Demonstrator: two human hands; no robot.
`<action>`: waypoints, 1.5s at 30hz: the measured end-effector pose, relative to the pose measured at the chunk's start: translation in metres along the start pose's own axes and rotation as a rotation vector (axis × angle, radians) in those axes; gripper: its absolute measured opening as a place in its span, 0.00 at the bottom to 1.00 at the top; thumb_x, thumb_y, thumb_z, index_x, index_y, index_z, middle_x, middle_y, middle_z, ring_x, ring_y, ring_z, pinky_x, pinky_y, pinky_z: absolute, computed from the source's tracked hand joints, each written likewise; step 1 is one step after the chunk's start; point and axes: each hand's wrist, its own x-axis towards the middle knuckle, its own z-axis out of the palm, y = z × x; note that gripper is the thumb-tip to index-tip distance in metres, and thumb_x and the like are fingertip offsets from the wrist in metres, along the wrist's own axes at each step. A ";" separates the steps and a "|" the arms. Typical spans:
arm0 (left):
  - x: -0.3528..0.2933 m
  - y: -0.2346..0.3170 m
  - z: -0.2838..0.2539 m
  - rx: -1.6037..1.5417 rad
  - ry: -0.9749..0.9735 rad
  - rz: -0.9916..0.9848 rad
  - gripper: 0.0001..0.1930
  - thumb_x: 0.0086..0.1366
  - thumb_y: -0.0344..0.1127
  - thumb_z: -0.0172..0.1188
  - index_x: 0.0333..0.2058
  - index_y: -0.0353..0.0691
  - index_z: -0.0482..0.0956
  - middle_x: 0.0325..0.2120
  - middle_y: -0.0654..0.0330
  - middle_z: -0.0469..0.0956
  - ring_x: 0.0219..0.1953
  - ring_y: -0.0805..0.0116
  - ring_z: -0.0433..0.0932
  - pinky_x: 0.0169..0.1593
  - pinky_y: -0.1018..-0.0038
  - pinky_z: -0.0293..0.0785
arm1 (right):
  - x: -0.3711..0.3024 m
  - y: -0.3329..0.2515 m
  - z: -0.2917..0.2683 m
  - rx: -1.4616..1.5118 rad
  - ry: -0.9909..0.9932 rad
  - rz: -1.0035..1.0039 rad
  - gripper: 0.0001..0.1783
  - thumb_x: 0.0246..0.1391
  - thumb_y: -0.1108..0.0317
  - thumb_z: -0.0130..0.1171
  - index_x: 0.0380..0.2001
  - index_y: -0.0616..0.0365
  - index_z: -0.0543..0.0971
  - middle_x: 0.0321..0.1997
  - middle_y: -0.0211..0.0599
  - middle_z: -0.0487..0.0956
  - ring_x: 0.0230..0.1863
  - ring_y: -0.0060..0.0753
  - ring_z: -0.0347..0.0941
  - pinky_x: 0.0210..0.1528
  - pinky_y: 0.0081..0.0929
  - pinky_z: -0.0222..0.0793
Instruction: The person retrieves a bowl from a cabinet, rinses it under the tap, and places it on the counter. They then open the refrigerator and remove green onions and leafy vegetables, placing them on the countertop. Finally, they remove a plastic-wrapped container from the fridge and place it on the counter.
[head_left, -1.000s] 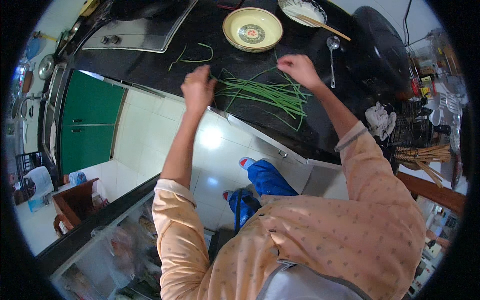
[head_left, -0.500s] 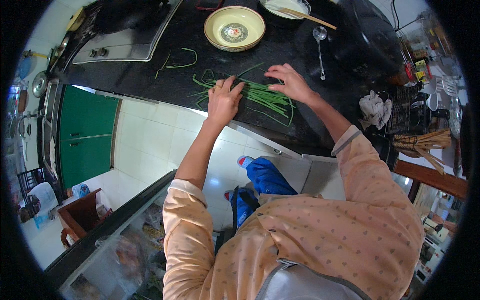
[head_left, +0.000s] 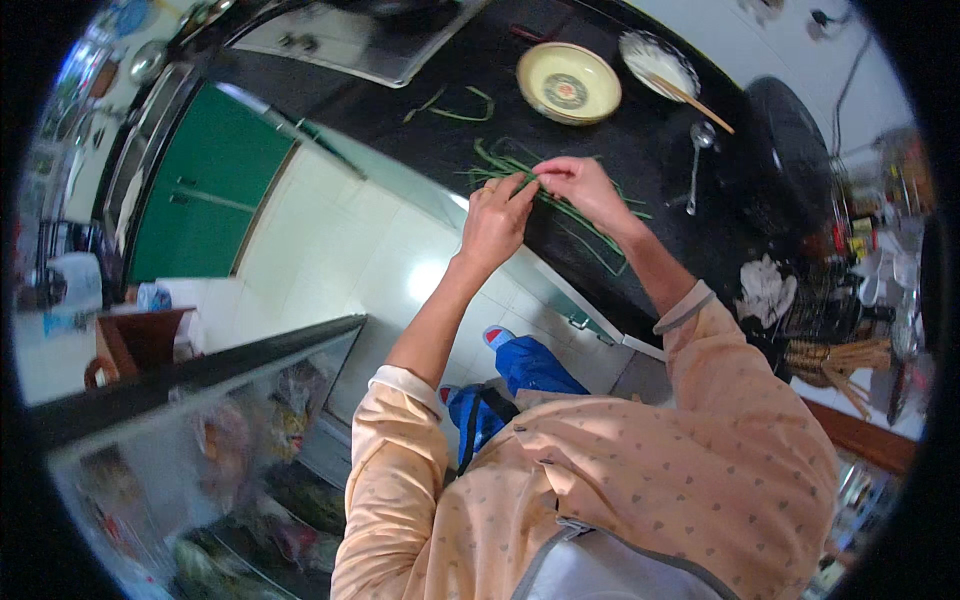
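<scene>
Both hands, left [head_left: 495, 215] and right [head_left: 580, 185], pinch one long bean [head_left: 528, 180] between their grips, just above the bunch [head_left: 590, 225] on the dark surface [head_left: 400, 130]; it seems light, thin and bendable, best held near its ends.

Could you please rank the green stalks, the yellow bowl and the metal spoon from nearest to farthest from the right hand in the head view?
1. green stalks, under the right hand
2. yellow bowl, beyond it
3. metal spoon, farther right
</scene>
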 end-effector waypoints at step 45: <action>-0.712 0.307 -0.605 1.592 1.908 -1.433 0.36 0.49 0.28 0.58 0.56 0.28 0.51 0.57 0.37 0.50 0.60 0.44 0.50 0.61 0.61 0.48 | -0.632 -0.267 0.919 0.137 -1.652 -1.395 0.20 0.43 0.70 0.53 0.44 0.55 0.74 0.45 0.42 0.75 0.49 0.41 0.68 0.50 0.33 0.63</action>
